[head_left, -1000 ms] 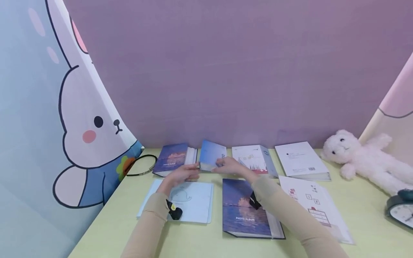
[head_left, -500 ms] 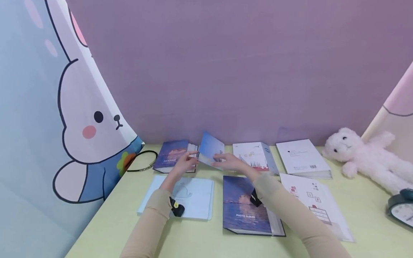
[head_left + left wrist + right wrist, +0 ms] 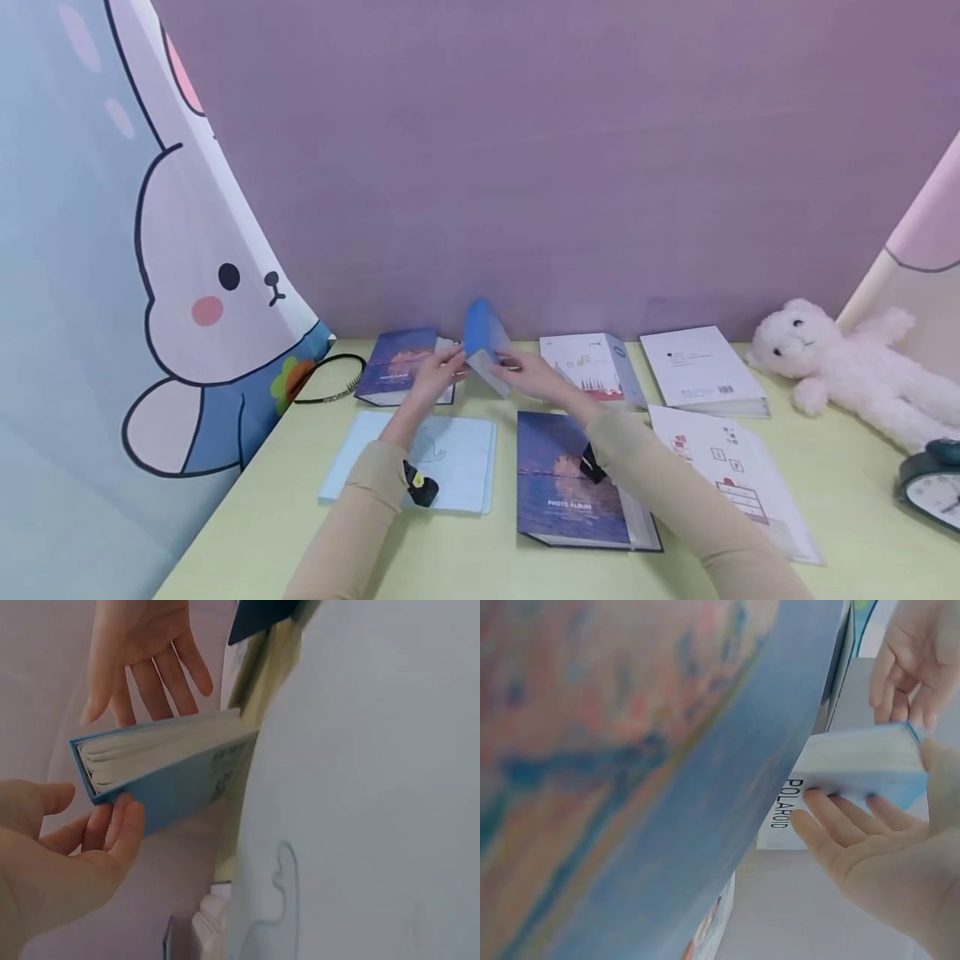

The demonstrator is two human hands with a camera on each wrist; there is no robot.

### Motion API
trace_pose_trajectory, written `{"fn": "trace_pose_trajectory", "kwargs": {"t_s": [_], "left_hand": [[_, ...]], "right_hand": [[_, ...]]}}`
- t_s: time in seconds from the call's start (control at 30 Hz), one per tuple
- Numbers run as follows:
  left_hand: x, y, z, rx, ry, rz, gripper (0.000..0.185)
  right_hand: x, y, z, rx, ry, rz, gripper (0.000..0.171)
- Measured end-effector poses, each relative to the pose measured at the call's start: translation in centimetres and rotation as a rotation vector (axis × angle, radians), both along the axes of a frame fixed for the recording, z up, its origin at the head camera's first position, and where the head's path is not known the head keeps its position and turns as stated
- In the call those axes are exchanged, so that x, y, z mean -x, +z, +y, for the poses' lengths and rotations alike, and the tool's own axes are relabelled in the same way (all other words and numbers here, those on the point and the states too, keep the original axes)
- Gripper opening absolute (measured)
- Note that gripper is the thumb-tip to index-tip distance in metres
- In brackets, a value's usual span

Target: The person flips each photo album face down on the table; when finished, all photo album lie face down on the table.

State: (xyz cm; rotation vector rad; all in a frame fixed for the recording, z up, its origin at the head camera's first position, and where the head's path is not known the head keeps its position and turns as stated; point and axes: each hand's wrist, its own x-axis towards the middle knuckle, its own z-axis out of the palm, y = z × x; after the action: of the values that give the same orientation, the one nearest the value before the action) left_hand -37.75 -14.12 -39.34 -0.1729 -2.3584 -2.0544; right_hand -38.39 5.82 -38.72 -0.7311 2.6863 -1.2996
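Note:
A small blue photo album, with white page edges and "POLAROID" lettering on its cover, stands tilted off the table at the back. My left hand holds it at its left side; in the left wrist view the curled fingers touch the cover near one corner. From the other side my right hand grips it, its fingers lying on the lettered cover in the right wrist view. The purple photo album lies left of it, a white illustrated album right of it.
Nearer lie a pale blue album, another purple photo album and a white album. One more white album lies back right. A plush bear, an alarm clock and a black hoop flank them.
The small blue album, earlier low over the table with its lettered cover facing up, has been lifted and turned more upright. Both hands have risen slightly and closed in around it.

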Motion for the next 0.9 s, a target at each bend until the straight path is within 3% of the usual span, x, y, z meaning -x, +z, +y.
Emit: {"fn": "trace_pose_trajectory", "kwargs": {"t_s": [0.23, 0.37, 0.53, 0.73, 0.9], "left_hand": [[-0.3, 0.8, 1.1, 0.021, -0.037, -0.023, 0.042], [-0.2, 0.4, 1.2, 0.048, -0.057, -0.038, 0.042], [-0.1, -0.3, 1.2, 0.061, -0.118, 0.001, 0.046], [-0.2, -0.5, 1.3, 0.052, -0.219, 0.022, 0.052], [0.0, -0.7, 1.6, 0.071, -0.227, 0.019, 0.051]], "right_hand": [[0.0, 0.1, -0.2, 0.065, -0.116, -0.04, 0.063], [-0.1, 0.2, 0.1, 0.063, -0.157, -0.056, 0.068], [-0.1, 0.2, 0.1, 0.087, -0.202, -0.075, 0.07], [0.1, 0.1, 0.3, 0.133, -0.257, -0.082, 0.066], [0.2, 0.1, 0.3, 0.141, -0.264, -0.031, 0.056]]}}
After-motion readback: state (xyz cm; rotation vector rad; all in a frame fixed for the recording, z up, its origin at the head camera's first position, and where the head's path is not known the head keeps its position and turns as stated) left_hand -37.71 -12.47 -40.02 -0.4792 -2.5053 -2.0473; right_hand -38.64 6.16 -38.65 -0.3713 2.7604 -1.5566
